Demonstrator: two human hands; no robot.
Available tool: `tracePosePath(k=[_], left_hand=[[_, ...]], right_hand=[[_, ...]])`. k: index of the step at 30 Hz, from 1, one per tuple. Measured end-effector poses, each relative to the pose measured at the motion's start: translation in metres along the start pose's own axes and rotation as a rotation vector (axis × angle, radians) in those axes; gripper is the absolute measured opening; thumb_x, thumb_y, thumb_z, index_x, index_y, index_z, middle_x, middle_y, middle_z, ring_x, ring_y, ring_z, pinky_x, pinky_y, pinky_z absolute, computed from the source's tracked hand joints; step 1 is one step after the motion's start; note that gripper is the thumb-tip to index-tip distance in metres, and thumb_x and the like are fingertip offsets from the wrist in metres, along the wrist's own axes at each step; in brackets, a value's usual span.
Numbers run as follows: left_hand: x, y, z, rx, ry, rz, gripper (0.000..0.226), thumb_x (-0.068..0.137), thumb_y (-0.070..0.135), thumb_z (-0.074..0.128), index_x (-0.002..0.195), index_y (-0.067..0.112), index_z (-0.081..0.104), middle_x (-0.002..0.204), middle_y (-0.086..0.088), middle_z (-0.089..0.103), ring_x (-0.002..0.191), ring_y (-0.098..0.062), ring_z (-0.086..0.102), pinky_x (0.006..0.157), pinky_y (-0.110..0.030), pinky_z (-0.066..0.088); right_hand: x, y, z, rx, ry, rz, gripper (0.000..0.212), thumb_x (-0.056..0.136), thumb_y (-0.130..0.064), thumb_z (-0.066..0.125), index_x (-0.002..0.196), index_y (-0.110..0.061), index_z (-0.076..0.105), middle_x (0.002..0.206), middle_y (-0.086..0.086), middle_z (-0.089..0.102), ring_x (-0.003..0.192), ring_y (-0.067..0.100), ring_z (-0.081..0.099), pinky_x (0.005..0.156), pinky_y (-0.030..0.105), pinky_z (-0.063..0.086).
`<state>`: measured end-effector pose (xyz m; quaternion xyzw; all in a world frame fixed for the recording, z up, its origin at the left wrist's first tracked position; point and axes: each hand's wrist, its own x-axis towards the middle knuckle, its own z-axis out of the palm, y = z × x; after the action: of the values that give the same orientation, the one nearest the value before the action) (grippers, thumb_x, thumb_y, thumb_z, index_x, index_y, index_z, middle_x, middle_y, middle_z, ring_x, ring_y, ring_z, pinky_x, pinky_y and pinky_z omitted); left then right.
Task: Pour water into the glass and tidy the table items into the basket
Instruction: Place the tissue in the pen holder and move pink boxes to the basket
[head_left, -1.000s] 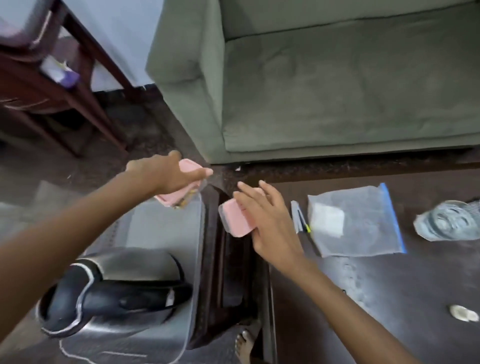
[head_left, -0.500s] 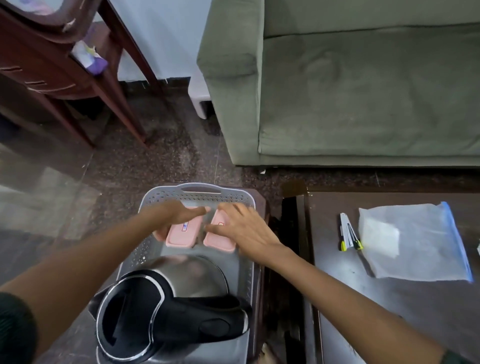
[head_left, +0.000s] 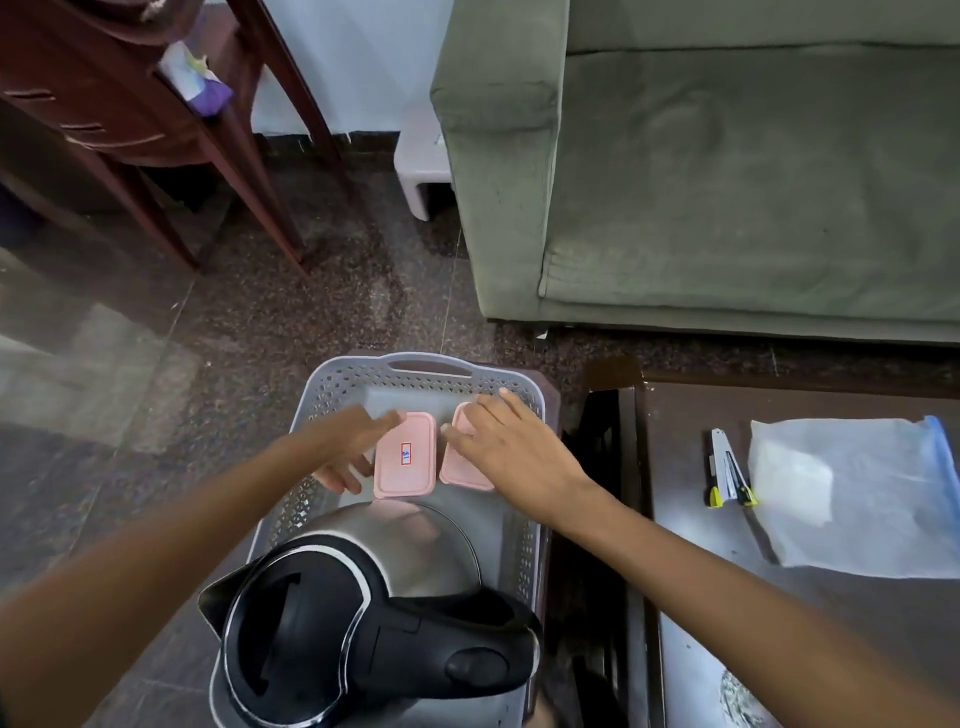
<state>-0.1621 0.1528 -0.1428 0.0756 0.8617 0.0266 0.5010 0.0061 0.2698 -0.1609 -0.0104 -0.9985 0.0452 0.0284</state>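
Observation:
A grey perforated basket stands on a low stand left of the dark table. Two flat pink boxes lie side by side in its far half. The left pink box shows a small red-edged label; my left hand is open beside it, thumb at its far corner. My right hand lies over the right pink box, thumb on its left edge, covering much of it. A steel kettle with a black lid and handle fills the basket's near half.
On the table lie a clear zip bag with a blue seal and a small grey tool with yellow-green tips. A green sofa stands behind, with a white stool and dark wooden furniture to the left.
Both hands carried the pink boxes from above the table's edge down into the basket. The boxes now lie flat, and my left hand has come off its box.

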Motion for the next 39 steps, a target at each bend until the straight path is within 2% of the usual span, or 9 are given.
tracePosePath(k=[3,6,9,11,16,28,33,36,39], left_hand=[[0.005,-0.013,-0.002,0.05,-0.01,0.048,0.032,0.095,0.032,0.047,0.111,0.004,0.052,0.083,-0.014,0.065,0.054,-0.022,0.057,0.053,-0.023,0.043],[0.008,-0.011,0.004,0.031,-0.044,0.108,0.011,0.096,0.022,0.047,0.092,0.012,0.051,0.069,-0.006,0.063,0.044,-0.012,0.061,0.046,-0.018,0.045],[0.014,0.0,0.007,-0.035,0.005,0.161,0.011,0.095,0.019,0.051,0.086,0.014,0.047,0.064,-0.009,0.059,0.031,-0.009,0.057,0.035,-0.018,0.046],[0.014,0.007,0.007,-0.062,0.03,0.185,0.009,0.094,0.017,0.052,0.089,0.012,0.047,0.064,-0.011,0.058,0.029,-0.01,0.056,0.032,-0.019,0.046],[0.014,0.021,0.015,-0.061,0.072,0.26,0.007,0.094,0.017,0.051,0.097,0.011,0.048,0.074,-0.015,0.063,0.029,-0.007,0.056,0.035,-0.02,0.048],[0.01,0.022,0.022,-0.006,0.114,0.27,0.019,0.094,0.025,0.051,0.107,0.012,0.05,0.084,-0.013,0.065,0.039,-0.008,0.061,0.041,-0.023,0.05],[-0.028,0.037,0.015,0.882,0.414,0.262,0.044,0.097,0.045,0.037,0.122,0.014,0.053,0.123,-0.008,0.062,0.112,-0.026,0.06,0.088,-0.034,0.045],[-0.054,0.057,0.014,1.079,0.555,0.32,0.037,0.097,0.038,0.039,0.122,0.014,0.052,0.124,-0.006,0.062,0.112,-0.024,0.06,0.084,-0.032,0.047],[-0.082,0.086,0.028,1.064,0.617,0.457,0.032,0.095,0.033,0.041,0.121,0.016,0.05,0.122,-0.006,0.062,0.111,-0.027,0.061,0.08,-0.033,0.046]], right_hand=[[-0.005,-0.012,-0.002,0.008,-0.037,0.049,0.032,0.07,-0.012,0.037,0.08,-0.015,0.067,0.08,0.003,0.062,0.075,0.023,0.058,0.06,0.031,0.045],[-0.011,-0.019,0.006,0.023,-0.135,0.091,0.019,0.068,-0.024,0.061,0.084,-0.014,0.065,0.091,0.005,0.061,0.084,0.026,0.056,0.066,0.035,0.046],[-0.015,-0.022,0.008,0.016,-0.126,0.133,0.023,0.072,-0.013,0.048,0.09,-0.011,0.064,0.097,0.01,0.061,0.089,0.029,0.056,0.072,0.039,0.049],[-0.017,-0.023,0.007,0.002,-0.097,0.15,0.036,0.074,-0.008,0.032,0.089,-0.009,0.064,0.097,0.011,0.062,0.092,0.03,0.058,0.075,0.039,0.051],[-0.024,-0.023,0.001,-0.048,-0.11,0.247,0.043,0.075,-0.012,0.026,0.088,-0.007,0.068,0.098,0.014,0.064,0.094,0.034,0.059,0.101,0.051,0.038],[-0.024,-0.029,0.002,0.042,-0.077,0.425,0.04,0.075,-0.009,0.026,0.086,-0.011,0.065,0.101,0.014,0.062,0.1,0.035,0.058,0.105,0.049,0.038],[-0.028,-0.028,0.004,0.122,-0.015,0.397,0.027,0.065,-0.008,0.055,0.09,-0.01,0.064,0.101,0.013,0.06,0.099,0.035,0.055,0.111,0.05,0.028],[-0.035,-0.025,-0.006,0.186,0.108,0.383,0.029,0.067,-0.011,0.042,0.085,-0.009,0.064,0.095,0.01,0.062,0.092,0.031,0.056,0.108,0.047,0.027],[-0.049,-0.011,-0.021,0.269,0.24,0.397,0.027,0.068,-0.014,0.04,0.078,-0.009,0.065,0.085,0.007,0.064,0.083,0.03,0.058,0.092,0.043,0.044]])
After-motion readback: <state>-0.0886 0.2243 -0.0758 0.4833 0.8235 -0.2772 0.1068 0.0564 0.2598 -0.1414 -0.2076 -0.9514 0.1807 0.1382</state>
